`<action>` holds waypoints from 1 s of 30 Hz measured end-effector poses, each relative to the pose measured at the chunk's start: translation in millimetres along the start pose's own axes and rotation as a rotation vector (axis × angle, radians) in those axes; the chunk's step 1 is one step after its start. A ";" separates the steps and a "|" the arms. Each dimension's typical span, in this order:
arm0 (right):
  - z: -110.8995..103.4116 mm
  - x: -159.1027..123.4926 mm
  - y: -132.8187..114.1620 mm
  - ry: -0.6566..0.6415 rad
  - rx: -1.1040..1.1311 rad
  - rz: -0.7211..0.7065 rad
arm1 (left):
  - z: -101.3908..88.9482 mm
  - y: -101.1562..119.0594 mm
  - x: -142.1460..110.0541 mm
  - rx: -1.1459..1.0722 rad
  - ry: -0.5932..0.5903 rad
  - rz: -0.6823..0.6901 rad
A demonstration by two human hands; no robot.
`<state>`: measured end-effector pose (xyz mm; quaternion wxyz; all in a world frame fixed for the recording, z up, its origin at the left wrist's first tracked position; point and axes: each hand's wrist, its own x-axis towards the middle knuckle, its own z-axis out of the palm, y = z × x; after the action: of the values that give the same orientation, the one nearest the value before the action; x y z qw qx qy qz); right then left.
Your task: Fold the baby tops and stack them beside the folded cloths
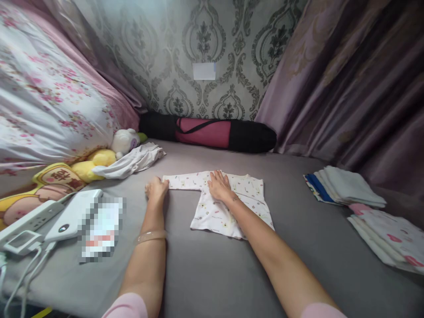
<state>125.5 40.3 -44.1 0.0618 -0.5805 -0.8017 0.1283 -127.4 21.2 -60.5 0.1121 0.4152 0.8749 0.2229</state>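
Note:
A small white baby shirt [218, 216] with a scattered print lies flat on the grey sheet. One sleeve stretches out straight to the left, while the other sleeve seems folded over the body of the shirt. My left hand [156, 189] is closed on the cuff at the end of the outstretched sleeve. Flat on the upper part of the shirt, near where that sleeve begins, rests my right hand [219, 185], its fingers extended. My right forearm covers part of the lower right of the shirt.
Folded cloths [354, 187] and folded printed clothes [394, 238] lie at right. A black and pink bag [205, 132] lies against the wall. Left are a crumpled pale garment [135, 161], plush toys [124, 142], a power strip [36, 221] and a white power bank [74, 214].

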 end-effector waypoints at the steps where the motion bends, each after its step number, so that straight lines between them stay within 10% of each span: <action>1: 1.5 2.2 -1.3 -0.010 -0.001 -0.003 | 1.3 -0.1 1.1 -0.014 0.000 0.002; 9: 9.7 7.1 -3.0 -0.035 0.000 0.016 | -1.5 0.6 8.3 -0.267 0.044 -0.002; 15: 14.5 7.3 -4.7 -0.006 -0.022 0.032 | -25.0 20.8 -0.6 -0.892 -0.040 -0.109; 30: -0.5 5.3 1.8 -0.037 0.168 -0.029 | -25.7 138.9 -63.1 -1.493 -0.288 -0.016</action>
<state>125.6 45.9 -44.4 0.0972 -0.5594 -0.7973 0.2047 -3.6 41.8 29.8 0.4782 0.2477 0.4715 0.6984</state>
